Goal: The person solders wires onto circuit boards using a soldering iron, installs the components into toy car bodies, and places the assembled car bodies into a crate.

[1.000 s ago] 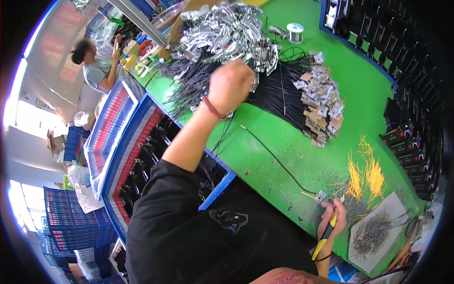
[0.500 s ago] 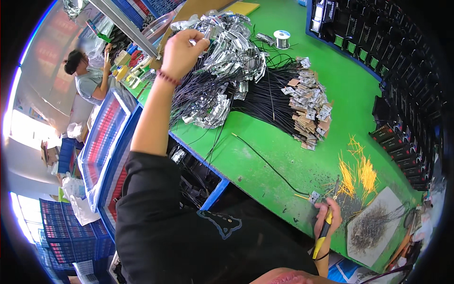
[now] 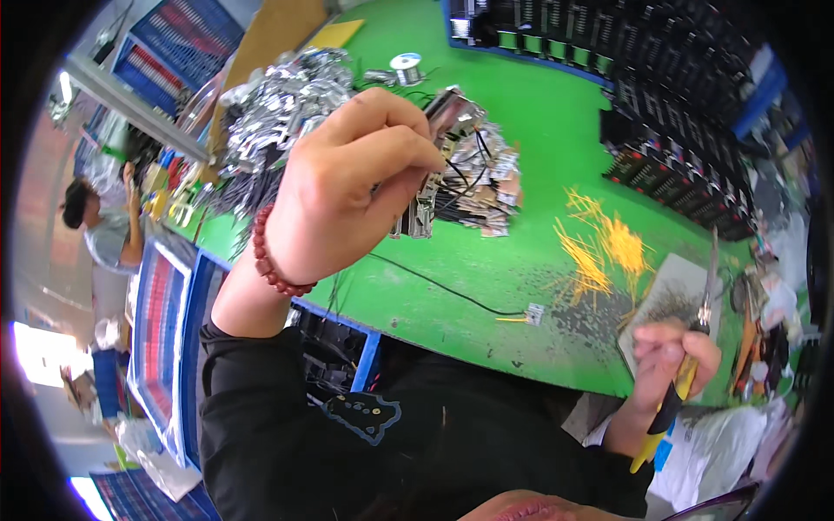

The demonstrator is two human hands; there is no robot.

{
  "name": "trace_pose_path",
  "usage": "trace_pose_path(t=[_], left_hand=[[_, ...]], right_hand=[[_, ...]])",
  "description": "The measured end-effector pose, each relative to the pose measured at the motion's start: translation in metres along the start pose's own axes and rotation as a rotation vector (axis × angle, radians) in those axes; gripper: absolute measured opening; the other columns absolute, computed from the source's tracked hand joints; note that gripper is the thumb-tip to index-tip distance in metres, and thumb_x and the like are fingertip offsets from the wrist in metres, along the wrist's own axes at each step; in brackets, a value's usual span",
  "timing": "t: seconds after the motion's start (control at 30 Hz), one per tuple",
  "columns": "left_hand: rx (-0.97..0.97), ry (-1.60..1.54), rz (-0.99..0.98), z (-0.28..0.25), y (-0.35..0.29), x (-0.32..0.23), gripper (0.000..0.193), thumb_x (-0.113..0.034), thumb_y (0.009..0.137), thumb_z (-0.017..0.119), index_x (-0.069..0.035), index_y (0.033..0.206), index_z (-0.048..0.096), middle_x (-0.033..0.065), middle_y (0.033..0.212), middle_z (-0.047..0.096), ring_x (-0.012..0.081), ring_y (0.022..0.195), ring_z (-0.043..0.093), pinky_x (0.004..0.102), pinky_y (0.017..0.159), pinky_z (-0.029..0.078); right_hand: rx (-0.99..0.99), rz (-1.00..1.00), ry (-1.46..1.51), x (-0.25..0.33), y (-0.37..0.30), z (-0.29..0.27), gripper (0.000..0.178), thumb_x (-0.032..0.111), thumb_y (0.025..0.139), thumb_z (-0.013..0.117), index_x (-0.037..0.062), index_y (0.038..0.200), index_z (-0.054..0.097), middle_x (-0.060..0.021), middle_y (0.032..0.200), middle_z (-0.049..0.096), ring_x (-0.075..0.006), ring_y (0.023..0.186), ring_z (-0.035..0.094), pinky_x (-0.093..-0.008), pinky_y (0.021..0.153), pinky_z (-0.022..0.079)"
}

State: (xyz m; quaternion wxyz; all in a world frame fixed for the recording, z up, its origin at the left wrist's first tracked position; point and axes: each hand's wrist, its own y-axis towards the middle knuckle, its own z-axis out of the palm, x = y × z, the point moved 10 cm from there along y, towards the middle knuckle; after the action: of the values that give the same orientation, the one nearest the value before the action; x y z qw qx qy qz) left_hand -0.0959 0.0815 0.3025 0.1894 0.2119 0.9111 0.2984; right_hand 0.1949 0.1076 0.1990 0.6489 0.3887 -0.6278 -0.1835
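My left hand (image 3: pixel 352 169) is raised over the bench, fingers closed on a shiny silver metal strip (image 3: pixel 456 113) with black wires hanging from it. A yellow-and-black soldering iron (image 3: pixel 667 412) is in my right hand (image 3: pixel 673 358), its metal shaft pointing away from me. Between the hands, a single black cable (image 3: pixel 452 288) lies on the green bench. Its right end meets a small pale tag (image 3: pixel 534 314), with a thin yellow piece beside it. Behind my left hand is a heap of silver metal pieces (image 3: pixel 282 104); tagged cable ends (image 3: pixel 495 182) show past the held strip.
Yellow thin tubes (image 3: pixel 621 243) and black crumbs lie scattered right of centre. A grey pad (image 3: pixel 678 278) sits at the right edge. Racks of black units (image 3: pixel 686 156) line the far right. A solder spool (image 3: pixel 406 71) stands at the back. Another person (image 3: pixel 109 234) works far left.
My left hand has come nearer, up and to the right, away from the heap, with the metal strip in it. My right hand has moved right with the soldering iron. The view has shifted.
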Motion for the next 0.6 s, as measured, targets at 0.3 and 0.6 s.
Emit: trace_pose_path(t=[0.3,0.6], left_hand=[[-0.088,-0.093,0.347,0.028,0.031,-0.083,0.023,0.010,0.077,0.065,-0.003,0.096,0.067,0.0147,0.105,0.061,0.0176,0.072,0.062,0.0269,0.062,0.050],[-0.032,-0.481,-0.007,0.079,0.024,-0.027,0.023,0.013,0.085,0.053,-0.003,0.096,0.067,0.0070,0.108,0.051,0.0124,0.085,0.057,0.0221,0.075,0.047]], right_hand=[[0.040,-0.138,-0.038,0.009,0.084,0.059,0.052,0.005,0.080,0.075,0.0051,0.120,0.042,-0.0068,0.102,0.055,-0.0201,0.089,0.063,-0.0342,0.086,0.048],[0.164,-0.145,-0.059,-0.014,0.044,0.042,0.027,-0.004,0.080,0.066,0.0037,0.104,0.056,-0.0048,0.074,0.061,-0.0132,0.050,0.055,-0.0238,0.053,0.046]])
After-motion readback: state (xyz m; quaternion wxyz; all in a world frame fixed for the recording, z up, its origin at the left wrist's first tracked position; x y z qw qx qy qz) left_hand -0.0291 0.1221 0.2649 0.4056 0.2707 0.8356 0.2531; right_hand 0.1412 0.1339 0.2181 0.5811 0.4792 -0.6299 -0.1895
